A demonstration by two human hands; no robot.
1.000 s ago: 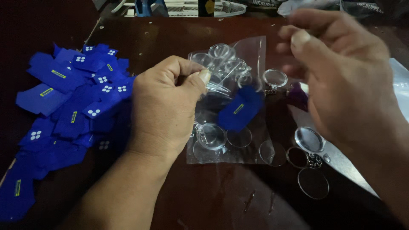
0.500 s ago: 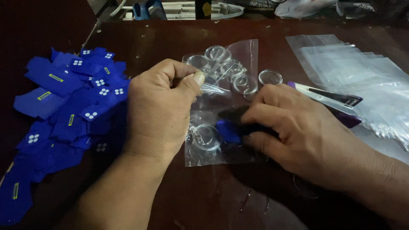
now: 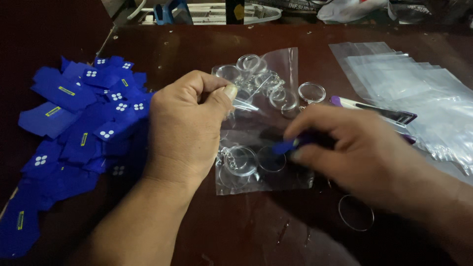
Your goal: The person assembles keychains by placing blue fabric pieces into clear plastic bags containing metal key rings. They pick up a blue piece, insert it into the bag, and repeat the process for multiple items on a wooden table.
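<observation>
The left hand (image 3: 185,125) pinches the thin, slippery clear bag (image 3: 266,123) at its mouth while the right hand (image 3: 354,152), at three o'clock, holds a light blue tag (image 3: 285,147) in narrowed fingers.

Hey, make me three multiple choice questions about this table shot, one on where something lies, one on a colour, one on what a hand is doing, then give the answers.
1. Where does the heap of paper tags lie?
A. Beyond the person's left hand, towards the left edge of the view
B. On the stack of clear bags
C. Under the right hand

2. What colour are those tags?
A. Red
B. Blue
C. Yellow

3. What is the left hand doing?
A. Lying flat and open on the table
B. Pinching the edge of the clear plastic bag between thumb and fingers
C. Holding the purple-handled tool

Answers: 1 A, the heap spreads over the dark table left of that hand. 2 B, all are blue with small white marks. 3 B, thumb and fingers close on the bag's film, while the right hand holds a small blue piece over it.
</observation>
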